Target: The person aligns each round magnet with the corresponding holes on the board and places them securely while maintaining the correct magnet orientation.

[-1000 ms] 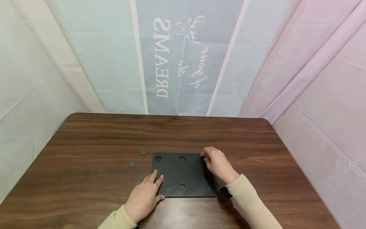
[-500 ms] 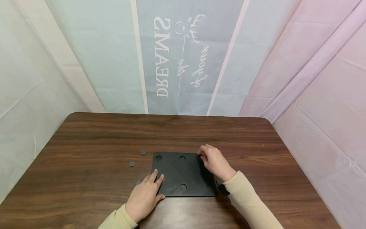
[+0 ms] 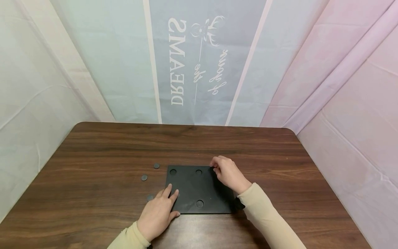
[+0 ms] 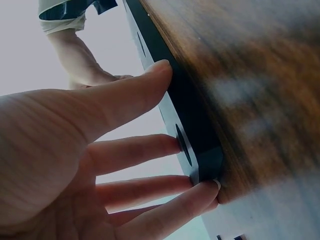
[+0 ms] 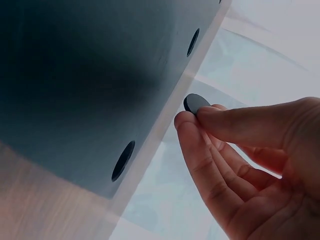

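Note:
A black rectangular board with round recesses lies on the table. My left hand rests on its near left corner, fingers spread and nearly straight; in the left wrist view the thumb touches the board's long side and fingertips touch around the corner. My right hand is over the far edge, right of the middle. Between thumb and fingers it pinches a small dark disc, slightly apart from the board and between two recesses in the right wrist view. In the head view this disc is hidden by the fingers.
Left of the board lie three loose dark discs: a far one, a middle one and a near one by the left hand. The brown wooden table ends at a printed curtain behind.
My right hand has slid left along the board's far edge, from near the far right corner toward the middle recess. The left hand has stayed on its corner.

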A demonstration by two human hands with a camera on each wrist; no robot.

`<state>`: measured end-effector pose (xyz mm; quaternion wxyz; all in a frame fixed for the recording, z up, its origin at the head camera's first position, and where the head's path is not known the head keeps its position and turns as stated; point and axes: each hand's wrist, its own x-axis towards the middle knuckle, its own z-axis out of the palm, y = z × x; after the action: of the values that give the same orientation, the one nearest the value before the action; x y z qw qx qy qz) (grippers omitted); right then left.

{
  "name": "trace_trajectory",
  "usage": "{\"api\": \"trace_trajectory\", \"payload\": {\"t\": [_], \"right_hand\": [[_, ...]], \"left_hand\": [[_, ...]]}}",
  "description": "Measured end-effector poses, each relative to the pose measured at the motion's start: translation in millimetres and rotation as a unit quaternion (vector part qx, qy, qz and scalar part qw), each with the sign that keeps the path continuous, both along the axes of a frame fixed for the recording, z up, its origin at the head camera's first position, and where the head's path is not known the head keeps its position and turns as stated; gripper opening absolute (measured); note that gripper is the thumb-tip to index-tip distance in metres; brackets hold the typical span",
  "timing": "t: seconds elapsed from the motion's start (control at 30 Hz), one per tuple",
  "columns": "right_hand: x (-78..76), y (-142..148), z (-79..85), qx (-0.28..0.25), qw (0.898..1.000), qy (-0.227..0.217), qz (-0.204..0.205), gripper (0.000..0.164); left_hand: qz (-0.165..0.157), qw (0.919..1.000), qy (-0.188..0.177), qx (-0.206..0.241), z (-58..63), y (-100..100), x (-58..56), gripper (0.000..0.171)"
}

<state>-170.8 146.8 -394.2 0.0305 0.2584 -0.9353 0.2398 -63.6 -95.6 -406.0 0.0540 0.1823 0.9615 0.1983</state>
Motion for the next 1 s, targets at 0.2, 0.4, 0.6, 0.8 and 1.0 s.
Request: {"api": "trace_trajectory", "payload": {"t": [0.2, 0.4, 0.6, 0.8, 1.0], "right_hand": [[-3.1, -4.7, -0.2, -0.004, 1.000, -0.009, 0.021, 0.016], [-6.0, -8.6, -1.1, -0.003, 0.999, -0.023, 0.037, 0.015], [-9.0, -10.6, -1.2, -0.007, 0.998, -0.033, 0.055, 0.016], [-11.9, -13.9, -1.4, -0.005, 0.997, -0.050, 0.066, 0.015], [-14.2, -18.2, -0.7, -0.007, 0.994, -0.075, 0.080, 0.013]], "left_hand": [[0.000, 1.0000, -0.001, 0.000, -0.5, 0.6, 0.5, 0.058], [0.003, 1.0000, 0.009, 0.002, -1.6, 0.6, 1.0, 0.059], [0.003, 0.9999, 0.010, 0.000, -2.3, 0.9, 1.1, 0.059], [0.003, 1.0000, 0.005, -0.003, -1.9, 1.4, 1.2, 0.059], [0.003, 1.0000, 0.005, -0.002, -1.7, 1.3, 1.2, 0.059]]}}
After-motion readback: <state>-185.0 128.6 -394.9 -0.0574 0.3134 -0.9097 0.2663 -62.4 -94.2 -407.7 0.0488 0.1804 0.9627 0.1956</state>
